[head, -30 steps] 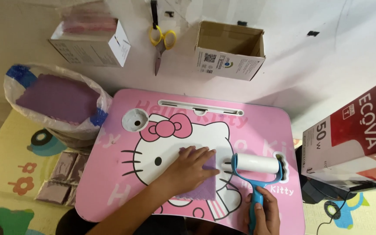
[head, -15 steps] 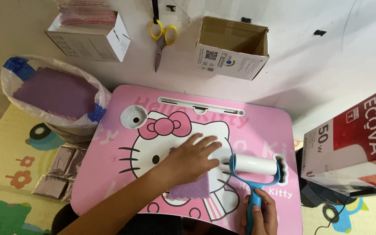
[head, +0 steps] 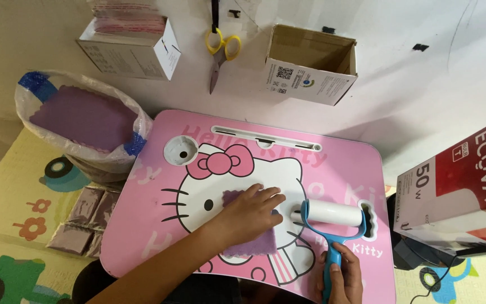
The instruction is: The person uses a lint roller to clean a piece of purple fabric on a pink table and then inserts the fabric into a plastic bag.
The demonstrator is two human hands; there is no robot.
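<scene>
Over on the far left, a white plastic bag [head: 82, 121] is sitting open, and purple cloths [head: 77, 115] are filling it. Beside it, a small cardboard box [head: 130, 45] is holding a stack of pink packets [head: 127, 19]. Another cardboard box [head: 310, 65] farther right is lying open, and its inside is looking bare.

On the pink cartoon-cat lap table [head: 254, 208], a purple cloth [head: 248, 225] is lying flat near the middle. The left hand [head: 251, 214] is pressing down on it with fingers spread flat, not gripping. The right hand [head: 341, 276] is curling tight around the blue handle of a lint roller [head: 333, 217]. The roller's white drum is resting on the table just right of the cloth, close to the left fingertips.

Much of the cloth is hiding under the left hand. The red and white box [head: 459, 186] is getting cut off at the right edge.
</scene>
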